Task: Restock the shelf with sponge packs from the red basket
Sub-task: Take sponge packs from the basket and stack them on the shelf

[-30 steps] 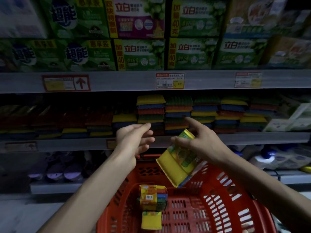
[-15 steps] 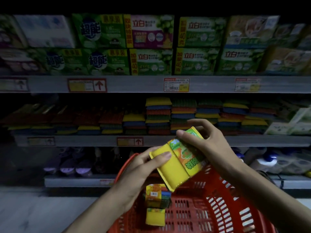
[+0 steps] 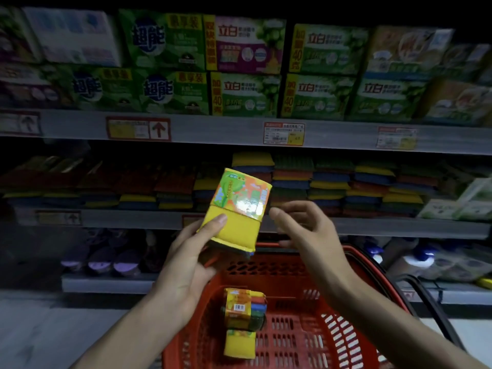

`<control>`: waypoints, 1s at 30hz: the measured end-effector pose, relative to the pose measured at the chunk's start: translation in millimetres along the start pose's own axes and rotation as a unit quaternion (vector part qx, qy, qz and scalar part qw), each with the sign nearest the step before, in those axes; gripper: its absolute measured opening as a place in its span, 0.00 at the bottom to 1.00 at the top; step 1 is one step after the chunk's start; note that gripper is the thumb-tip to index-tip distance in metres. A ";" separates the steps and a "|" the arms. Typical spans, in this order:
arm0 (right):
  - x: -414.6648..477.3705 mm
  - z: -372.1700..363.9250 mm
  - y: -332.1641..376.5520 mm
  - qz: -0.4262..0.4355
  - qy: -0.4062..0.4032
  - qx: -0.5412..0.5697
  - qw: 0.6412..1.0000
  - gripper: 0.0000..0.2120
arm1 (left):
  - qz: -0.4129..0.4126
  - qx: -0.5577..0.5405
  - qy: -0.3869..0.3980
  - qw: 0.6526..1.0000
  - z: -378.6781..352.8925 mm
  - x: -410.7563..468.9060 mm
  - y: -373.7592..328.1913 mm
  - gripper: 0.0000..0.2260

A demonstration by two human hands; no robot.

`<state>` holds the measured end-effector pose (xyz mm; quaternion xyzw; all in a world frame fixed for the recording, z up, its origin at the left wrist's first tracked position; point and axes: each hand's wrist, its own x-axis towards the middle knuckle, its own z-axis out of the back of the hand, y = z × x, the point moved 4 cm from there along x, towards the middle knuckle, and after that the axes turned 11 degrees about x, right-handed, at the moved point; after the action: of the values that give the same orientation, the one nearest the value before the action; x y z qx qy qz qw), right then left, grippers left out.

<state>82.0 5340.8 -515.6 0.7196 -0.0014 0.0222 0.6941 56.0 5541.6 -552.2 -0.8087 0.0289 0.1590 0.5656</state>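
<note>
My left hand (image 3: 186, 262) grips a yellow sponge pack (image 3: 237, 209) by its lower end and holds it upright in front of the middle shelf (image 3: 372, 226). Just to the right of the pack is my right hand (image 3: 306, 230), fingers spread and holding nothing. Stacks of coloured sponge packs (image 3: 330, 182) fill the middle shelf behind. Below my hands is the red basket (image 3: 354, 262); inside it lie a multicoloured sponge pack (image 3: 245, 307) and a yellow one (image 3: 239, 343).
Green and purple detergent boxes (image 3: 245, 94) line the top shelf above a row of price tags (image 3: 283, 133). Bottles (image 3: 415, 262) sit on the bottom shelf at right, dark purple items (image 3: 106, 262) at left. The pale floor (image 3: 40, 328) lies lower left.
The pack passed from my right hand to my left and rose to shelf height, turned upright. My right hand let go and drew slightly to the right.
</note>
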 end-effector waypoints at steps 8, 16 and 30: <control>-11.8 -46.6 -20.2 -0.005 0.058 -0.008 0.998 0.15 | 0.015 -0.027 -0.028 0.999 19.2 3.6 5.4 0.34; 1.4 -76.4 -20.0 0.049 0.034 -0.023 0.998 0.14 | -0.011 0.070 -0.083 0.994 42.0 -9.9 -18.4 0.11; 36.8 -117.4 -8.3 0.092 -0.010 -0.004 0.996 0.24 | -0.045 -0.009 -0.178 0.983 45.0 70.5 -44.1 0.22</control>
<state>115.5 5459.4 -518.5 0.7135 -0.0745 0.0790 0.6922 122.8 5608.4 -546.7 -0.7728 -0.1104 0.2753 0.5611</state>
